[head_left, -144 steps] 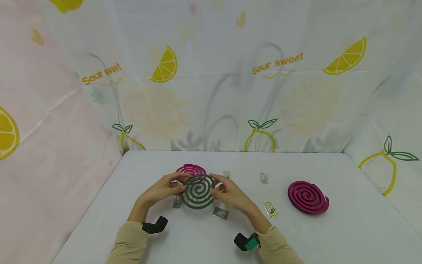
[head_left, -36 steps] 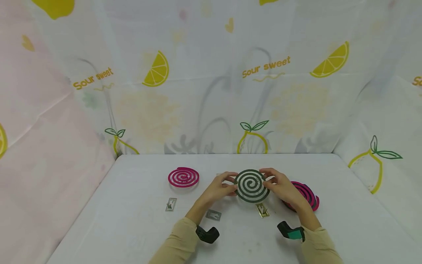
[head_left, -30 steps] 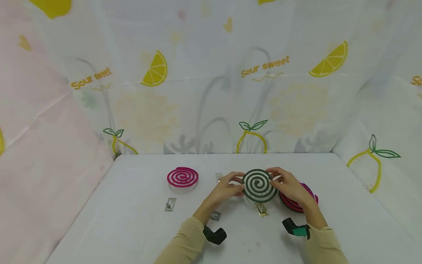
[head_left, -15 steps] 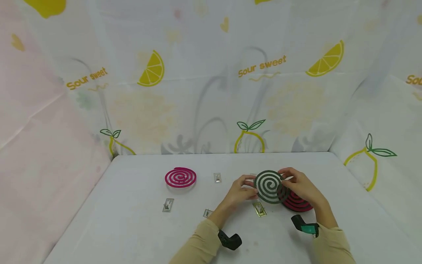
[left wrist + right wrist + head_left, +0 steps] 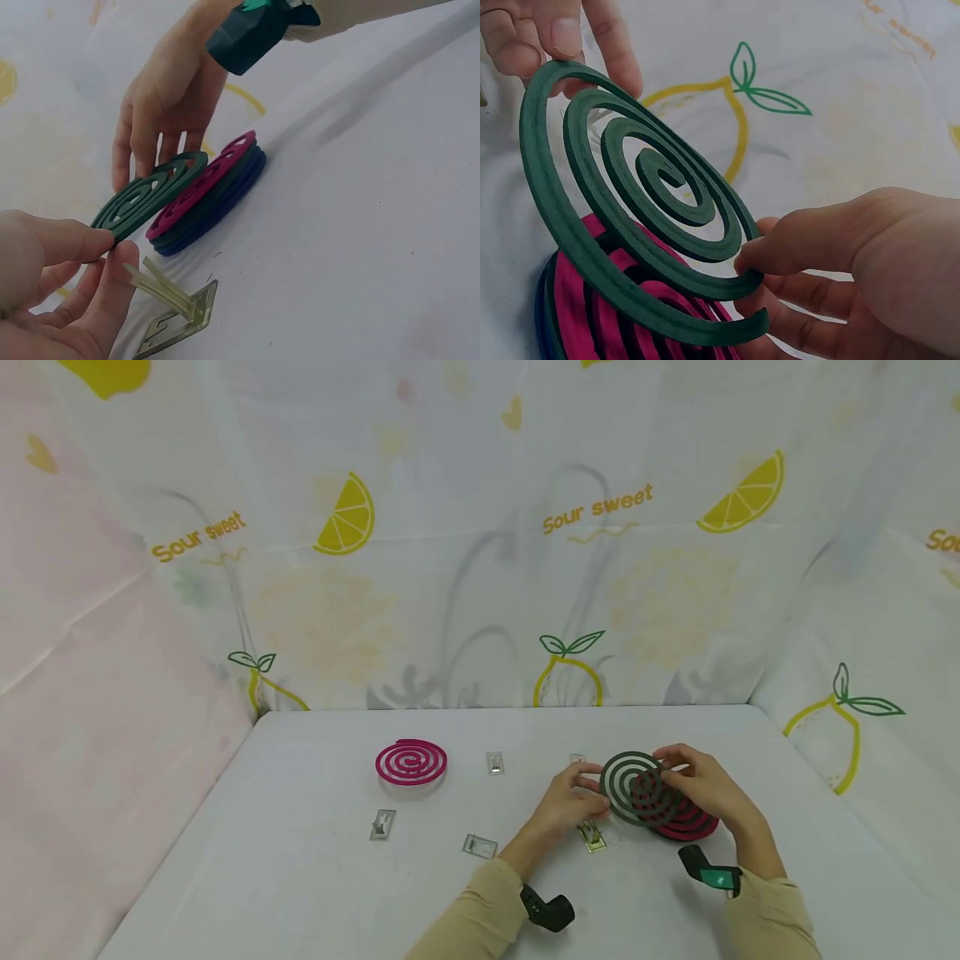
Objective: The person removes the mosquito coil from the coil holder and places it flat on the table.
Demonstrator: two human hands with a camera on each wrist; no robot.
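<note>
Both hands hold a dark green mosquito coil (image 5: 624,789) by its opposite edges. My left hand (image 5: 567,802) pinches its left rim between thumb and fingers. On the far right rim, near the coil's outer end, my right hand (image 5: 707,787) pinches it with thumb and fingers, as the right wrist view shows. The green coil is tilted over a stack of coils (image 5: 688,823), partly covering it in the head view. In the left wrist view the stack has a pink coil (image 5: 196,196) on top, with dark green and blue layers (image 5: 217,221) below.
Another pink coil (image 5: 411,763) lies at the back left of the white table (image 5: 315,877). Several small metal coil stands are spread about: a gold one (image 5: 592,837) close under the left hand, silver ones (image 5: 480,846) further left. Patterned cloth (image 5: 450,610) walls the table's back.
Both hands have carried the green coil rightward from the left-middle of the table to over the stack. Over the last half second it moved slightly further right and lower.
</note>
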